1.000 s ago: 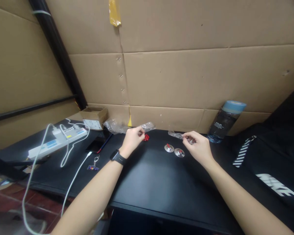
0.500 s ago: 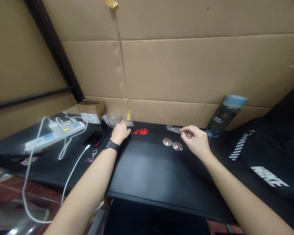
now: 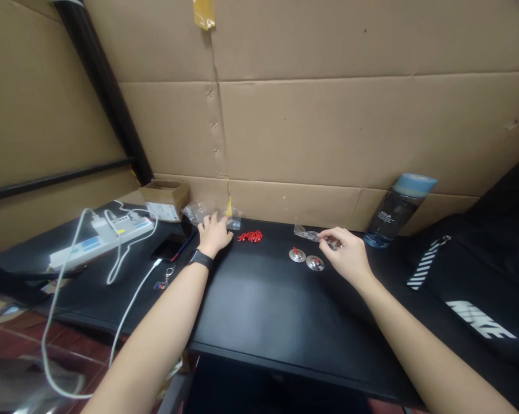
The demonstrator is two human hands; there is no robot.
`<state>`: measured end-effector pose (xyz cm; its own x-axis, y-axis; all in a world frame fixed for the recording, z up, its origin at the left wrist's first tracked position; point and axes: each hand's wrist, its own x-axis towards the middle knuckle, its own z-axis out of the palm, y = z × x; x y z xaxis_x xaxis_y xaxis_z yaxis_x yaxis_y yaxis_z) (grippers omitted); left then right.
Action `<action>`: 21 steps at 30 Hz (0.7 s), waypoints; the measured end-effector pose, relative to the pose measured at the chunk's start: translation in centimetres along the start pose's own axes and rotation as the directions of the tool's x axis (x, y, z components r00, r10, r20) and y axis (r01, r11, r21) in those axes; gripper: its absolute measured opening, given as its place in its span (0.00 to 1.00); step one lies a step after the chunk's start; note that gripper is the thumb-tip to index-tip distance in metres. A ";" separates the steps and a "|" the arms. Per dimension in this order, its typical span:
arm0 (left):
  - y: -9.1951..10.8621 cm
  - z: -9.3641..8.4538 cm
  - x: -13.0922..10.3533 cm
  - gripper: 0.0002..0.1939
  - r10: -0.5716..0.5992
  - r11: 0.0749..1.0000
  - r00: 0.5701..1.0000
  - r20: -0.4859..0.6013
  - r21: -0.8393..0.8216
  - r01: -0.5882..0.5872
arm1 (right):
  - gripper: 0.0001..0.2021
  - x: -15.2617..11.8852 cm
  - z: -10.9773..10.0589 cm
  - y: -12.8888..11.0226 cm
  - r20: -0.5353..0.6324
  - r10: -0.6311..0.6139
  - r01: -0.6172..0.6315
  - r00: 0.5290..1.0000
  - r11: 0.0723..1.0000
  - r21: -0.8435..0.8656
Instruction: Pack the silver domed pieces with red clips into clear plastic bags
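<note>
Right hand (image 3: 346,253) at the back of the desk, thumb and forefinger pinched on the end of a small clear plastic bag (image 3: 306,234); something shiny shows under the curled fingers, too hidden to name. Left hand (image 3: 213,233) opened out, fingers spread, tips over a crumpled clear plastic wrapper (image 3: 194,214); whether they press on it I cannot tell. Dark smartwatch (image 3: 201,260) on the left wrist. Between the hands, nearer the left, a bunched heap of red cords (image 3: 251,236) on the black desk (image 3: 277,310). Nearer the right hand, two small metal cymbals (image 3: 297,255) lie side by side, a red loop at the centre of each. Farther out to the right, a clear water bottle with a blue lid (image 3: 386,221) by the cardboard wall (image 3: 294,132), then a black Nike bag (image 3: 479,276) with a striped zip pull. To the left, beyond the wrapper, an open cardboard box (image 3: 164,200) with a white label; in front of it a dark phone (image 3: 165,249) with a white cable (image 3: 132,307) plugged in, a keyring (image 3: 168,272) near the plug, and a white power strip (image 3: 84,247) farther left, plugs seated in its far end.
</note>
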<state>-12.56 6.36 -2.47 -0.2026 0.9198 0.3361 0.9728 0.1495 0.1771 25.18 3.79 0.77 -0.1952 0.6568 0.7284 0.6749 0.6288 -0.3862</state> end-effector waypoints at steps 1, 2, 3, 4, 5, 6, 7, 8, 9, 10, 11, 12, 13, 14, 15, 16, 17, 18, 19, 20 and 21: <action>-0.1 0.2 0.2 0.30 -0.013 1.000 1.000 0.001 -0.011 0.014 | 0.05 0.0 0.0 0.0 0.004 0.000 0.000 1.000 1.000 -0.002; -0.2 0.3 0.4 0.30 -0.025 0.999 1.000 0.003 -0.025 0.025 | 0.05 0.0 0.0 0.0 0.006 0.001 -0.001 1.000 1.000 -0.004; -0.3 0.4 0.6 0.30 -0.031 0.999 0.999 0.008 -0.042 0.032 | 0.05 0.0 0.0 0.0 0.008 0.003 -0.003 1.000 1.000 -0.006; -0.3 0.5 0.9 0.30 -0.034 0.997 0.999 0.017 -0.062 0.035 | 0.05 0.0 0.0 -0.1 0.010 0.004 -0.004 1.000 1.000 -0.006; -0.4 0.5 1.2 0.30 -0.032 0.996 0.999 0.027 -0.081 0.034 | 0.05 0.0 0.0 -0.1 0.013 0.005 -0.005 1.000 1.000 -0.006; -0.4 0.5 1.5 0.30 -0.025 0.995 0.999 0.037 -0.100 0.028 | 0.05 0.0 0.0 -0.2 0.016 0.005 -0.005 1.000 1.000 -0.003; -0.4 0.4 1.8 0.29 -0.014 0.993 0.999 0.043 -0.115 0.019 | 0.05 0.0 0.0 -0.2 0.020 0.004 -0.004 1.000 1.000 0.000; -0.4 0.3 2.0 0.29 -0.002 0.992 0.999 0.046 -0.127 0.008 | 0.05 0.0 -0.1 -0.3 0.023 0.004 -0.004 1.000 1.000 0.004; -0.4 0.2 2.2 0.29 0.011 0.991 0.999 0.047 -0.135 -0.005 | 0.06 0.1 -0.1 -0.3 0.023 0.003 -0.003 1.000 1.000 0.008; -0.4 0.0 2.3 0.28 0.023 0.990 0.999 0.046 -0.138 -0.017 | 0.06 0.1 -0.2 -0.3 0.022 0.001 -0.002 1.000 1.000 0.011; -0.3 -0.1 2.3 0.28 0.036 0.990 0.998 0.046 -0.139 -0.029 | 0.06 0.1 -0.2 -0.4 0.020 0.000 0.000 1.000 1.000 0.013; -0.3 -0.2 2.3 0.28 0.047 0.990 0.998 0.048 -0.137 -0.040 | 0.06 0.1 -0.3 -0.4 0.019 -0.001 0.001 1.000 1.000 0.012; -0.3 -0.3 2.2 0.29 0.057 0.990 0.997 0.049 -0.133 -0.050 | 0.06 0.1 -0.3 -0.5 0.019 -0.003 0.002 1.000 1.000 0.011; -0.3 -0.4 2.0 0.29 0.064 0.990 0.997 0.049 -0.126 -0.058 | 0.05 0.2 -0.4 -0.5 0.019 -0.003 0.003 1.000 1.000 0.011; -0.3 -0.5 1.8 0.30 0.065 0.991 0.997 0.045 -0.117 -0.060 | 0.05 0.2 -0.4 -0.5 0.019 -0.003 0.003 1.000 1.000 0.013; -0.2 -0.7 1.6 0.31 0.060 0.993 0.998 0.036 -0.105 -0.056 | 0.05 0.2 -0.4 -0.5 0.020 -0.004 0.004 1.000 1.000 0.015; -0.2 -0.8 1.4 0.32 0.046 0.995 0.999 0.024 -0.092 -0.044 | 0.06 0.2 -0.4 -0.5 0.020 -0.005 0.005 1.000 1.000 0.017; -0.2 -1.1 1.2 0.34 0.027 0.996 1.000 0.009 -0.080 -0.027 | 0.06 0.2 -0.4 -0.5 0.020 -0.006 0.006 1.000 1.000 0.019; -0.2 -1.3 1.0 0.35 0.003 0.998 1.000 -0.008 -0.067 -0.004 | 0.06 0.2 -0.4 -0.5 0.021 -0.006 0.006 1.000 1.000 0.020; -0.2 -1.5 0.8 0.36 -0.025 0.998 0.999 -0.023 -0.052 0.024 | 0.06 0.2 -0.3 -0.5 0.023 -0.006 0.006 1.000 1.000 0.020; -0.1 -1.8 0.6 0.37 -0.056 0.998 0.998 -0.033 -0.035 0.055 | 0.06 0.2 -0.3 -0.5 0.024 -0.006 0.006 1.000 1.000 0.021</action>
<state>-13.02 6.19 -0.64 -0.2607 0.8974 0.3559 0.9555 0.1873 0.2277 25.02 3.45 1.29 -0.2164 0.6628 0.7169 0.6589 0.6410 -0.3937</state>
